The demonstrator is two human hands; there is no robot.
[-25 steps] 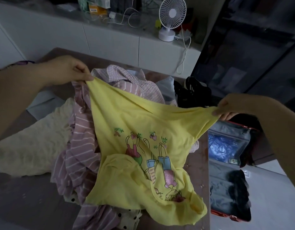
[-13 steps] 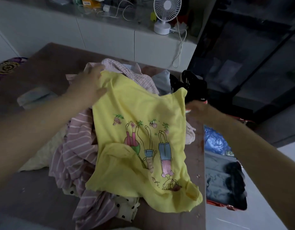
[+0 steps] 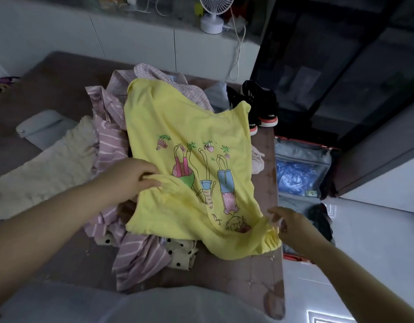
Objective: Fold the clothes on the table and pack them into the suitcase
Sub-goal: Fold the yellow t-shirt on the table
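Note:
A yellow T-shirt (image 3: 189, 127) with a cartoon print lies spread face up over a heap of clothes on the brown table (image 3: 61, 94). My left hand (image 3: 129, 178) pinches a fold at the shirt's left sleeve. My right hand (image 3: 287, 224) hovers with fingers apart beside the bunched sleeve at the shirt's lower right, just touching or nearly touching the cloth. Under the shirt lie a pink striped garment (image 3: 108, 141), a pink checked shirt (image 3: 154, 73), a cream garment (image 3: 47, 169) and a polka-dot piece (image 3: 180, 252). The open red suitcase (image 3: 301, 173) sits on the floor right of the table.
Black sneakers (image 3: 259, 103) stand at the table's far right corner. A pale pouch (image 3: 43, 127) lies left of the heap. A white fan (image 3: 213, 15) and cables sit on the white cabinet behind. Dark glass cabinets rise on the right.
The shirt, held up stretched between both hands a second ago, was laid on the heap. Both hands moved from its far corners to its near sleeves, and the right hand let go.

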